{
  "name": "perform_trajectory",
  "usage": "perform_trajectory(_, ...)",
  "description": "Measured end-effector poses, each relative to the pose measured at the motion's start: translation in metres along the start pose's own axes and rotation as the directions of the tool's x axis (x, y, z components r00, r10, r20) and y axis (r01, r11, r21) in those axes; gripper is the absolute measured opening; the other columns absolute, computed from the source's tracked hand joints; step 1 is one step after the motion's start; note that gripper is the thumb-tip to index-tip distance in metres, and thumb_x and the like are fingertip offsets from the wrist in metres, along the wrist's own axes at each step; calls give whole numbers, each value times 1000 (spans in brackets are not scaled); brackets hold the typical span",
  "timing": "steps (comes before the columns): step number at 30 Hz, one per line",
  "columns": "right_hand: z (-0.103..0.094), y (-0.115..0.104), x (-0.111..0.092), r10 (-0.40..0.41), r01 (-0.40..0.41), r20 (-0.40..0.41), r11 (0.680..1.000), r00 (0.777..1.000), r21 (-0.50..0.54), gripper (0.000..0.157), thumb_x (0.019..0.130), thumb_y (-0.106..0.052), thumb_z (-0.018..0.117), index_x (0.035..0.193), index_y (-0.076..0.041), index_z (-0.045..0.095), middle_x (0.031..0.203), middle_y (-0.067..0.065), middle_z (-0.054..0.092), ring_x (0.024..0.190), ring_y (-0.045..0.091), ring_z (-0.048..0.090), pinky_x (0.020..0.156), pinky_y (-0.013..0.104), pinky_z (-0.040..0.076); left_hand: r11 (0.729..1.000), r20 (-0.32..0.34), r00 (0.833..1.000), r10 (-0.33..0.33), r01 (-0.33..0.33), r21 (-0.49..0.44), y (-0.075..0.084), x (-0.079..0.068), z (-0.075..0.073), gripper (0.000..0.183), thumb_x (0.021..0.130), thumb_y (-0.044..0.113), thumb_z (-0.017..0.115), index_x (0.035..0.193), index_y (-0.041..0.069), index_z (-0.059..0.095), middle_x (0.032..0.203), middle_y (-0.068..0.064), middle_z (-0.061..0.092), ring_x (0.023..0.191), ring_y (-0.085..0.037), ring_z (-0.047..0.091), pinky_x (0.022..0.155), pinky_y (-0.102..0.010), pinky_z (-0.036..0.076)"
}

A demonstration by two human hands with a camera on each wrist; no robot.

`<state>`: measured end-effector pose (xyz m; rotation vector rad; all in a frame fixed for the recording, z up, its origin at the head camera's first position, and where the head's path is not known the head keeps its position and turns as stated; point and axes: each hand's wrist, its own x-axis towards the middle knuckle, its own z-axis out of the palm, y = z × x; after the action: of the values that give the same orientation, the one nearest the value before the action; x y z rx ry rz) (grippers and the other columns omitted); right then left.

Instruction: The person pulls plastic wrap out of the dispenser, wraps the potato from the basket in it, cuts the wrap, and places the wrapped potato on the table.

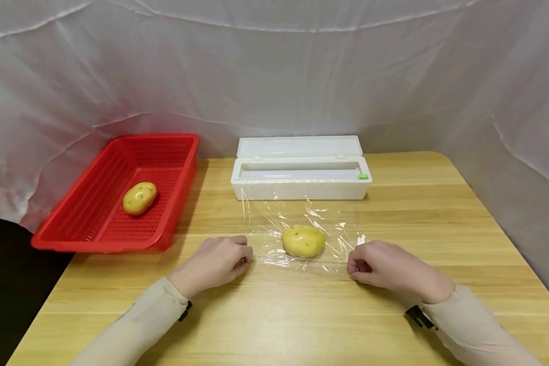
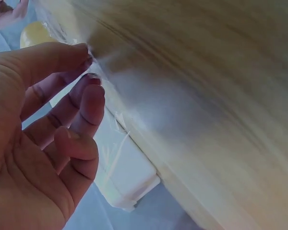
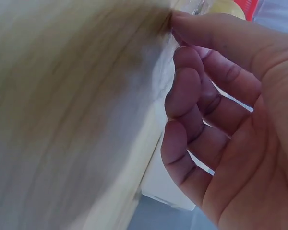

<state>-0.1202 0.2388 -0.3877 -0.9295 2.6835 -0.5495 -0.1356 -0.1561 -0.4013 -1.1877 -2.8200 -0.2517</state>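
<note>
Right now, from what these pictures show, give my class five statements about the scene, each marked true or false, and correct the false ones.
1. A yellow, rounded potato lies between the person's left grip and right grip. True.
2. Clear, shiny plastic film reaches from the white, rectangular box towards both grips. True.
3. The box's lid is shut. False: it is open.
4. Another yellow potato lies inside the red, perforated plastic basket. True.
5. In the head view, the basket stands right of the box. False: it stands left.

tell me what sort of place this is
Probably a staged tabletop workspace rather than a real kitchen: pale cloth hangs behind a wood-grain table bearing a white film dispenser.
</note>
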Motion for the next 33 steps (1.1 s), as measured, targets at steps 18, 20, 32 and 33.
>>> perform_trajectory(18, -30, 10, 0, -14, 31, -122, 990, 992, 138, 17, 95, -10, 79, 92, -23, 69, 84, -14, 62, 77, 1, 55, 68, 22, 52, 933, -42, 996, -81, 61, -356, -17, 2, -17, 12, 96, 12, 78, 93, 21, 71, 87, 13, 67, 80, -6, 63, 72, -24, 57)
perform_trajectory(20, -33, 12, 3, -22, 40, -145, 991, 989, 127, 17, 94, -9, 79, 91, -23, 70, 85, -15, 63, 79, 0, 56, 70, 23, 53, 923, -46, 994, -98, 74, -379, -20, 5, -15, 13, 97, 12, 77, 92, 22, 70, 86, 12, 67, 81, -6, 63, 74, -28, 58)
perform_trajectory(32, -32, 29, 25, 5, 12, -139, 992, 990, 124, 14, 96, -11, 79, 91, -20, 70, 82, -14, 63, 79, 3, 58, 74, 30, 54, 883, -19, 972, -233, 203, -424, -26, 24, -10, 14, 98, 11, 73, 88, 20, 69, 83, 8, 68, 79, -8, 62, 74, -28, 54)
perform_trajectory(33, -32, 30, 26, 10, 6, -129, 993, 992, 121, 14, 96, -12, 79, 91, -21, 70, 82, -14, 63, 78, 3, 58, 73, 28, 54, 881, -5, 970, -243, 218, -420, -25, 25, -10, 15, 98, 11, 73, 87, 19, 69, 82, 8, 68, 78, -8, 62, 74, -28, 54)
